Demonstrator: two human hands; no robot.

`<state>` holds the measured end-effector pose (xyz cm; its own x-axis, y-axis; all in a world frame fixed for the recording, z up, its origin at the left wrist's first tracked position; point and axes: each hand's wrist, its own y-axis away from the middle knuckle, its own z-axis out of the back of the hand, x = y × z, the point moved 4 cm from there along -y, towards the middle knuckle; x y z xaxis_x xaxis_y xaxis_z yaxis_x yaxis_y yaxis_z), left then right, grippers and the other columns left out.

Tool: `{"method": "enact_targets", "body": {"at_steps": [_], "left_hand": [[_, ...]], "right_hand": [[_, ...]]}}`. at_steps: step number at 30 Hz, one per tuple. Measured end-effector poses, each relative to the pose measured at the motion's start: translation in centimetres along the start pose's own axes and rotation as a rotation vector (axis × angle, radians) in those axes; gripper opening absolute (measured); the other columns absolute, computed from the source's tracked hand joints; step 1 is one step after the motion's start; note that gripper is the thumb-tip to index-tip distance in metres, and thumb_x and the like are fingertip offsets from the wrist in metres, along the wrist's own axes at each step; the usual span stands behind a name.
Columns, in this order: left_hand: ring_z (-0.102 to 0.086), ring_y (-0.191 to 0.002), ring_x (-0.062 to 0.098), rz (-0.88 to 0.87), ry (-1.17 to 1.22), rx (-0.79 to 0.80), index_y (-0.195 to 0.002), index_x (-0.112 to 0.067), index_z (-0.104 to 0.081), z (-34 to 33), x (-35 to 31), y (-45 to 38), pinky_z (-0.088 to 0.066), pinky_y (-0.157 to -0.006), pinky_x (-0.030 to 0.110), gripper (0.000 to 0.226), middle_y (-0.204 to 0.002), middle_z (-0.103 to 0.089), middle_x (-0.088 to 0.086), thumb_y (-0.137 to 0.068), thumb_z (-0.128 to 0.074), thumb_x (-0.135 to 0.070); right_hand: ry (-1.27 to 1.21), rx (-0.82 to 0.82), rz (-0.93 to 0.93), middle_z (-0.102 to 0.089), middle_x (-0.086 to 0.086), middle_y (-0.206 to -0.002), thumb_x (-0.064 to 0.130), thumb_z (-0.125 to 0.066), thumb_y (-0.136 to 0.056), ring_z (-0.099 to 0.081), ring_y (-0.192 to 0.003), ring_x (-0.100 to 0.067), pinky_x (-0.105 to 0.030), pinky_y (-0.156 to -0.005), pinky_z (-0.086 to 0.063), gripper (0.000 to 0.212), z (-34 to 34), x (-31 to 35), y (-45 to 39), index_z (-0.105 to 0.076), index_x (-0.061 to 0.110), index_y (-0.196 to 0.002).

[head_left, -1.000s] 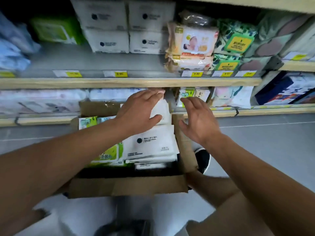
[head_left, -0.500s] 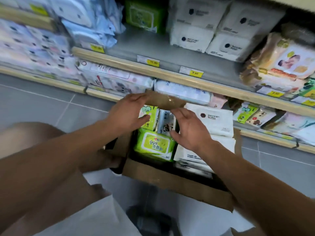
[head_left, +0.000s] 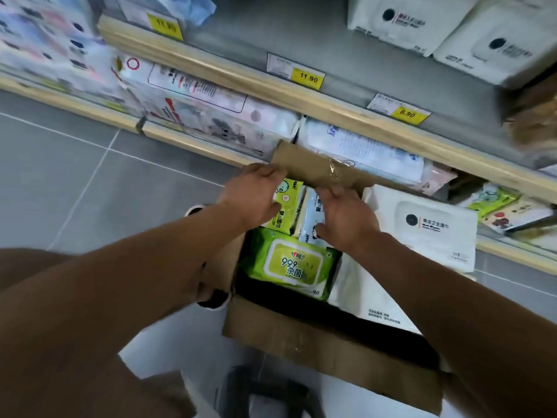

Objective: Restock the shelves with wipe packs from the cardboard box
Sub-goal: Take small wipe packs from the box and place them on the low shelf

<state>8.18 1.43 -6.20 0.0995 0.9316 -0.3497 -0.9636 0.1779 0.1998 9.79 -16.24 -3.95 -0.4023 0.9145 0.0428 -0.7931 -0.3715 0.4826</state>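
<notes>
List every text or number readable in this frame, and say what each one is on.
"11.90": yellow price tag on the upper shelf edge.
"8.90": yellow price tag to its right.
"999" and "80": green wipe pack in the cardboard box.
Far-left yellow tag: seems to begin "11", rest blurred.
Print on the white packs and shelf stock: too small or blurred.

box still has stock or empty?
Not empty. The cardboard box holds a green pack, two small upright packs under the hands, and white packs on the right.
</notes>
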Motion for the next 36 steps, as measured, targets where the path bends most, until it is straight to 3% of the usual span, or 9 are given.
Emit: {"method": "enact_targets", "body": {"at_steps": [7,14,19,23,29,36], "left_hand": [[-0.028,-0.139,0.026,-0.050,-0.111,0.042,-0.146,-0.019,-0.033,-2.7,1.0,-2.3,-0.024,-0.113,0.045,0.071,-0.151,-0.036,0.002,-0.083,-0.064,-0.033],[-0.048,-0.120,0.032,-0.069,-0.133,-0.121,-0.125,-0.015,-0.057,-2.9,0.9,-1.9,-0.037,-0.101,0.043,0.061,-0.125,-0.061,0.007,-0.067,-0.076,-0.024],[-0.052,-0.105,0.035,-0.030,-0.062,-0.172,-0.115,-0.013,-0.062,-1.2,0.4,-1.4,-0.046,-0.089,0.045,0.044,-0.115,-0.060,0.009,-0.072,-0.069,-0.012],[-0.053,-0.102,0.037,-0.025,-0.018,-0.135,-0.110,-0.010,-0.061,0.2,-0.2,-0.5,-0.049,-0.083,0.049,0.028,-0.114,-0.054,0.012,-0.082,-0.054,-0.009],[-0.056,-0.101,0.034,0.010,0.024,-0.155,-0.105,-0.020,-0.060,2.6,-1.4,2.5,-0.051,-0.075,0.044,0.024,-0.109,-0.061,0.007,-0.082,-0.057,-0.014],[-0.062,-0.089,0.035,-0.010,0.029,-0.305,-0.098,-0.014,-0.061,8.3,-4.7,5.6,-0.050,-0.069,0.040,0.022,-0.094,-0.067,0.014,-0.076,-0.065,-0.014]], "right_hand": [[0.110,0.042,-0.088,-0.024,-0.003,-0.152,0.035,-0.069,-0.083,-0.027,-0.138,-0.029,-0.044,-0.107,-0.033,0.084,-1.8,-0.3,-2.3,-0.018,0.020,-0.148],[0.254,-0.137,-0.014,-0.040,-0.007,-0.128,0.033,-0.076,-0.075,-0.041,-0.118,-0.029,-0.040,-0.100,-0.034,0.073,-1.9,0.2,-2.2,-0.035,0.017,-0.132],[0.110,-0.184,0.004,-0.041,-0.009,-0.128,0.015,-0.068,-0.082,-0.044,-0.119,-0.030,-0.040,-0.096,-0.040,0.055,-0.5,0.3,-1.0,-0.042,0.015,-0.130],[0.031,-0.203,0.017,-0.055,-0.011,-0.124,0.003,-0.056,-0.083,-0.051,-0.115,-0.032,-0.037,-0.086,-0.045,0.043,0.8,0.3,0.5,-0.051,0.013,-0.124],[-0.047,-0.282,0.007,-0.067,-0.013,-0.101,0.010,-0.057,-0.086,-0.063,-0.095,-0.035,-0.036,-0.071,-0.051,0.028,1.5,0.0,3.5,-0.058,0.018,-0.114],[-0.229,-0.515,0.024,-0.067,-0.011,-0.100,0.015,-0.055,-0.086,-0.062,-0.094,-0.036,-0.036,-0.072,-0.049,0.025,5.2,-1.8,8.6,-0.060,0.020,-0.110]]}}
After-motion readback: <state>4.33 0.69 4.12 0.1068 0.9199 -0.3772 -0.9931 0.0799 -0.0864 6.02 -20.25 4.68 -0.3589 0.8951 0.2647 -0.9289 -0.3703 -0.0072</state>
